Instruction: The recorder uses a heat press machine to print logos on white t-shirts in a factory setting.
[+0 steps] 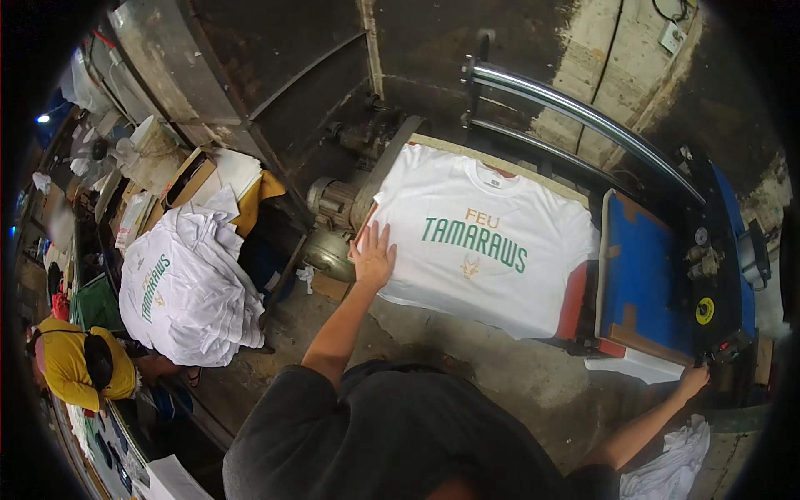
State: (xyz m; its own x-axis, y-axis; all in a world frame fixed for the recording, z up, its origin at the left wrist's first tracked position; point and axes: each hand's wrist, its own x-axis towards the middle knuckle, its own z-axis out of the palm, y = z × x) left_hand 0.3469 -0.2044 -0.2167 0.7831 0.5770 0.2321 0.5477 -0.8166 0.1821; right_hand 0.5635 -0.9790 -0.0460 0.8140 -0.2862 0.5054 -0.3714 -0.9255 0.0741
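A white T-shirt [433, 275] with green and gold printing on its chest lies spread over the press bed, its collar toward the far side. My left hand [373, 257] rests on the shirt's left edge with fingers spread, holding nothing. Out at the far right, my right hand [693, 381] is closed at the lower corner of the heat press [723, 275], close to a small red part. What its fingers grip is too small to make out. Beside the shirt stands a blue-covered platen [637, 271] with brown patches along its edges.
A heap of white printed T-shirts [196, 287] is piled on the left. Polished metal rails [575, 104] run behind the bed, and a motor [329, 200] sits by its left end. White cloth [671, 462] lies at lower right. A person in yellow [71, 362] is at far left.
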